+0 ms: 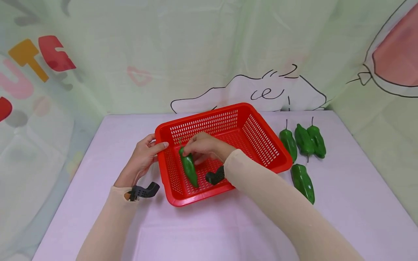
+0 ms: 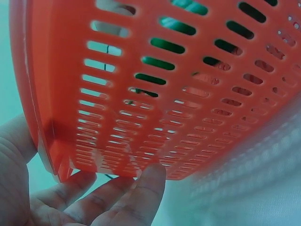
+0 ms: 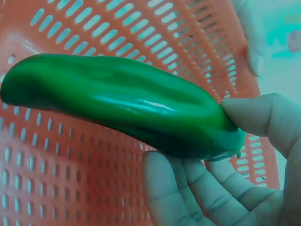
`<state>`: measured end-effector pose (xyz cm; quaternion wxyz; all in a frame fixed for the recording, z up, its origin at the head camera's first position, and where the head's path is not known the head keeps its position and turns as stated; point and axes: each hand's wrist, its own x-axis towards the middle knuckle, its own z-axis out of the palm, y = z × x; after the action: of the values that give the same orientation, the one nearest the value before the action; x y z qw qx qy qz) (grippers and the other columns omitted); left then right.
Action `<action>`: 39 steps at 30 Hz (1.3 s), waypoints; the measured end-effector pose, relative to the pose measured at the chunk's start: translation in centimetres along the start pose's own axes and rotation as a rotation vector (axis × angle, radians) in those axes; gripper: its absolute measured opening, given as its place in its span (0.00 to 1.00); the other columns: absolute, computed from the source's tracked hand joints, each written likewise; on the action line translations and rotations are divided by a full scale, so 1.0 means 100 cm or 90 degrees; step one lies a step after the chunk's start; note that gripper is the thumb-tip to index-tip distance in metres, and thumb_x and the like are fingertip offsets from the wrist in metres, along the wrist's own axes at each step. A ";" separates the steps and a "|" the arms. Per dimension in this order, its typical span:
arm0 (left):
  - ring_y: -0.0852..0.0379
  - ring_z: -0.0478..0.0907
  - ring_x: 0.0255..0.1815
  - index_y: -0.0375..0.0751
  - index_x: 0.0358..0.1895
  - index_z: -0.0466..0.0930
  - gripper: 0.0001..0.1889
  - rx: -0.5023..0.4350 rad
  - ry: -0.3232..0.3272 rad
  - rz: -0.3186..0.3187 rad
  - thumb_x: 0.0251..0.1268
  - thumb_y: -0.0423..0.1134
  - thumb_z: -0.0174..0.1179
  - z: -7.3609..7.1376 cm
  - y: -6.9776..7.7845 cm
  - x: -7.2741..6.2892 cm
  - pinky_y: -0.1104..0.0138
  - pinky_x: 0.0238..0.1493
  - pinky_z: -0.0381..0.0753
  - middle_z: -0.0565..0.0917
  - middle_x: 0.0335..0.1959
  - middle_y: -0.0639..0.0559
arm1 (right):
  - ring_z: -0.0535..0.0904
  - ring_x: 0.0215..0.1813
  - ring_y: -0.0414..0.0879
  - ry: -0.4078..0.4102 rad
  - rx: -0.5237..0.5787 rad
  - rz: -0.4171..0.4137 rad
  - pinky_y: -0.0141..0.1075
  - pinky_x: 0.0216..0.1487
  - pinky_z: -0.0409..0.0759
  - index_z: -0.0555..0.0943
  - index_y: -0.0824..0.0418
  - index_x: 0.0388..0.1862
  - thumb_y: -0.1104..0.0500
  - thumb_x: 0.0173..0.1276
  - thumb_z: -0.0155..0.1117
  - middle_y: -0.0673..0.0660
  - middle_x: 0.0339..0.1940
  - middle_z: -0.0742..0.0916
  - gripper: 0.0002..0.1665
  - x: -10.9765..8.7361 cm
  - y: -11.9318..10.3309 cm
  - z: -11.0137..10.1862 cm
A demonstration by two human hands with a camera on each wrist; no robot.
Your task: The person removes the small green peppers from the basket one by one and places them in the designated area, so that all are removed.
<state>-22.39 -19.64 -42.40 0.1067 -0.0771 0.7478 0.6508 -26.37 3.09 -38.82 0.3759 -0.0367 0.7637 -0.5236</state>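
A red plastic basket (image 1: 209,197) with slotted walls stands at the middle of the table, turned at a slant. My left hand (image 1: 145,154) grips its left rim, thumb over the edge and fingers along the outer wall, as the left wrist view also shows at the slotted side (image 2: 141,108). Inside the basket, near that left wall, my right hand (image 1: 202,146) pinches a green pepper (image 1: 189,168) near its stem end. In the right wrist view the glossy pepper (image 3: 117,101) lies between thumb and fingers, its tip pointing away from the hand.
To the right of the basket lie several more green peppers: one close by the rim (image 1: 288,143), two side by side (image 1: 303,139) behind, and one nearer the front (image 1: 303,183). A printed cloth (image 1: 202,47) hangs behind the pale table (image 1: 196,232).
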 end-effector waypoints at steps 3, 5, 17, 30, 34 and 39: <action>0.40 0.83 0.61 0.42 0.77 0.64 0.32 -0.005 -0.006 0.007 0.75 0.43 0.63 0.000 -0.001 0.000 0.60 0.53 0.88 0.78 0.68 0.37 | 0.89 0.41 0.52 0.013 0.010 -0.005 0.53 0.57 0.87 0.83 0.64 0.45 0.60 0.66 0.71 0.60 0.43 0.88 0.12 -0.004 0.000 -0.006; 0.40 0.83 0.60 0.41 0.77 0.65 0.31 -0.009 -0.010 0.014 0.75 0.42 0.63 -0.001 -0.001 0.000 0.61 0.52 0.88 0.78 0.68 0.36 | 0.88 0.41 0.52 0.020 0.015 -0.012 0.53 0.57 0.87 0.84 0.64 0.46 0.60 0.66 0.71 0.60 0.43 0.88 0.12 -0.006 0.000 -0.010; 0.42 0.85 0.57 0.40 0.77 0.64 0.32 -0.009 -0.012 0.018 0.76 0.43 0.63 -0.001 -0.002 0.001 0.61 0.50 0.89 0.78 0.67 0.34 | 0.88 0.45 0.54 0.035 0.037 -0.048 0.53 0.61 0.85 0.83 0.64 0.46 0.60 0.66 0.71 0.61 0.48 0.86 0.12 -0.025 -0.002 -0.031; 0.42 0.84 0.58 0.40 0.77 0.64 0.32 -0.006 -0.013 0.015 0.76 0.43 0.63 -0.002 -0.002 0.001 0.61 0.50 0.89 0.78 0.68 0.34 | 0.87 0.46 0.54 0.051 0.051 -0.058 0.45 0.52 0.89 0.83 0.64 0.43 0.61 0.67 0.69 0.61 0.49 0.86 0.09 -0.045 -0.002 -0.046; 0.42 0.84 0.58 0.40 0.78 0.63 0.33 -0.001 -0.014 0.012 0.76 0.43 0.62 -0.001 -0.001 0.000 0.62 0.51 0.88 0.77 0.68 0.35 | 0.88 0.47 0.54 0.055 0.062 -0.066 0.46 0.53 0.89 0.82 0.65 0.45 0.61 0.69 0.68 0.61 0.50 0.86 0.10 -0.052 0.001 -0.051; 0.43 0.84 0.58 0.41 0.78 0.63 0.33 0.002 -0.013 0.010 0.76 0.43 0.62 -0.001 -0.001 -0.001 0.62 0.51 0.88 0.77 0.69 0.36 | 0.88 0.48 0.55 0.065 0.077 -0.074 0.46 0.54 0.88 0.80 0.65 0.47 0.61 0.70 0.67 0.62 0.52 0.85 0.11 -0.063 0.004 -0.058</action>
<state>-22.27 -19.77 -42.48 0.1095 -0.0643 0.7485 0.6509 -25.31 10.60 -34.82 0.3072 -0.0316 0.7455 -0.5906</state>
